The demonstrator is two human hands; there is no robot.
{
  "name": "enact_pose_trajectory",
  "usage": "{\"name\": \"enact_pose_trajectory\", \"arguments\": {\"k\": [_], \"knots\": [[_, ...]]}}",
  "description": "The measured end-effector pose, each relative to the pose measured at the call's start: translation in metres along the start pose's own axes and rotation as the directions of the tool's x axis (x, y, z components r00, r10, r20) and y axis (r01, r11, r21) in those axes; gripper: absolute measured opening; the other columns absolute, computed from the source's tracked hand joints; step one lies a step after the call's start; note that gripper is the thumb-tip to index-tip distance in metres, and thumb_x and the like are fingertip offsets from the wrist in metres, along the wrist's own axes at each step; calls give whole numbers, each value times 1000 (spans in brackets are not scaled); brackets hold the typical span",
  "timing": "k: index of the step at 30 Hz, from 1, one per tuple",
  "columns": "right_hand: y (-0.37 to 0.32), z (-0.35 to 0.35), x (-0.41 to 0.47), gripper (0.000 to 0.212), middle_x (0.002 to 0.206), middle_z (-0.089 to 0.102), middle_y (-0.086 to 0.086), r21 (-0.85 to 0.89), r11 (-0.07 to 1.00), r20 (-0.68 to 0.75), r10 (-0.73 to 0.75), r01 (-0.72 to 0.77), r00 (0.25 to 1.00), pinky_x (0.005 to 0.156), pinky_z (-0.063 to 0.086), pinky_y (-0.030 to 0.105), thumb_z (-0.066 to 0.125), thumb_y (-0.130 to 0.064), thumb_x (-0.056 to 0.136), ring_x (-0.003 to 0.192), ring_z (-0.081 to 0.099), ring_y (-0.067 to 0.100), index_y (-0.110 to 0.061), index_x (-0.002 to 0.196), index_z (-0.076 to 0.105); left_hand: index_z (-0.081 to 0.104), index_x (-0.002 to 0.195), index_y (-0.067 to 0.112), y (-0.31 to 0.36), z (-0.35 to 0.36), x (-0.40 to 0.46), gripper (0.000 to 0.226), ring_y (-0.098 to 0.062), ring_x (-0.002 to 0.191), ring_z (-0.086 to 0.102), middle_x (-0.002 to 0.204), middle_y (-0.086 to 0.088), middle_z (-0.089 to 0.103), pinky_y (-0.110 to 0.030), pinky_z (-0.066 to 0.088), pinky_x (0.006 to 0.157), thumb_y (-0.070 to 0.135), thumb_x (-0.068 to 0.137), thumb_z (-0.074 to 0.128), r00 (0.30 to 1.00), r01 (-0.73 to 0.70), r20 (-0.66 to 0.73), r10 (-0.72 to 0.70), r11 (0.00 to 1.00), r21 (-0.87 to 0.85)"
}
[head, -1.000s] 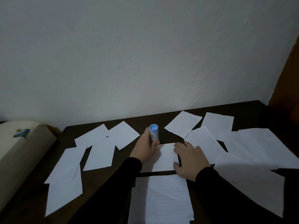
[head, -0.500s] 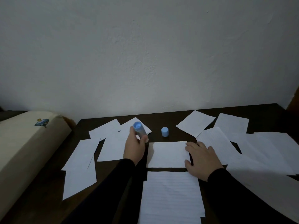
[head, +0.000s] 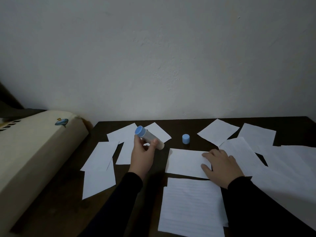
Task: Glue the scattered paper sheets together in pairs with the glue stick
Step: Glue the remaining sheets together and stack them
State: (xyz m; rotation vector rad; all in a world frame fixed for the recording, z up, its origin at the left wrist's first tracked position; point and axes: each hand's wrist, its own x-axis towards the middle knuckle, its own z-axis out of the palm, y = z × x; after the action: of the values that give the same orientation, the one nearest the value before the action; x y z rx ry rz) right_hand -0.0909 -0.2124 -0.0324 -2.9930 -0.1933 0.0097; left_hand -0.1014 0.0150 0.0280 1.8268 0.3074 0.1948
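Observation:
My left hand (head: 142, 156) grips the glue stick (head: 148, 137), a pale tube with a blue end pointing up and left, tilted above the dark table (head: 179, 124). Its blue cap (head: 185, 139) stands alone on the table behind the middle sheet. My right hand (head: 220, 165) rests flat on the right end of a small white sheet (head: 184, 162) lying in front of me. A larger lined sheet (head: 191, 207) lies nearer to me. Several more white sheets are scattered left (head: 100, 156) and right (head: 218, 131).
A cream cushioned piece (head: 34, 151) with a small blue print runs along the table's left side. A plain white wall stands right behind the table. Large sheets (head: 287, 171) overlap at the right edge.
The glue stick's cap has come off and stands on the table. My left hand has drawn the stick left, away from the middle sheet, and tilted it. My right hand stays on the sheet.

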Motion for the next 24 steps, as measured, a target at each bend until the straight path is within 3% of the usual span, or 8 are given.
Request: {"name": "enact_pose_trajectory", "arguments": {"k": [7,13,16,24], "knots": [[-33,-5,25,37,132,47,-5,43,999,-52,-10,13,999,102,40,31,46,-39,97,121,43,14,-29,133,49,26,144,28,-7,5,-3,60,-23,128,44,144,-2,43,-37,41,101,33,94,58,995,4,98,-11,998,66],[-40,-11,56,60,141,39,1,-92,993,217,95,-76,972,105,38,39,58,-33,88,129,38,21,-29,144,36,31,125,36,-17,-3,-1,41,-10,113,45,138,1,48,-26,39,91,32,94,58,984,-33,175,17,995,92],[-41,-13,64,67,139,42,1,-116,987,276,142,-113,951,104,40,38,61,-30,84,125,43,21,-31,145,33,32,131,34,-20,-8,2,46,-12,116,46,138,2,48,-28,40,93,33,93,58,980,-44,196,22,993,108],[-44,-11,71,42,118,49,0,-167,966,275,236,-195,932,100,41,38,66,-28,78,108,51,18,-26,119,53,30,137,29,-23,-14,8,51,-8,108,44,138,1,48,-28,41,93,33,93,58,979,-70,197,44,989,127]]}}
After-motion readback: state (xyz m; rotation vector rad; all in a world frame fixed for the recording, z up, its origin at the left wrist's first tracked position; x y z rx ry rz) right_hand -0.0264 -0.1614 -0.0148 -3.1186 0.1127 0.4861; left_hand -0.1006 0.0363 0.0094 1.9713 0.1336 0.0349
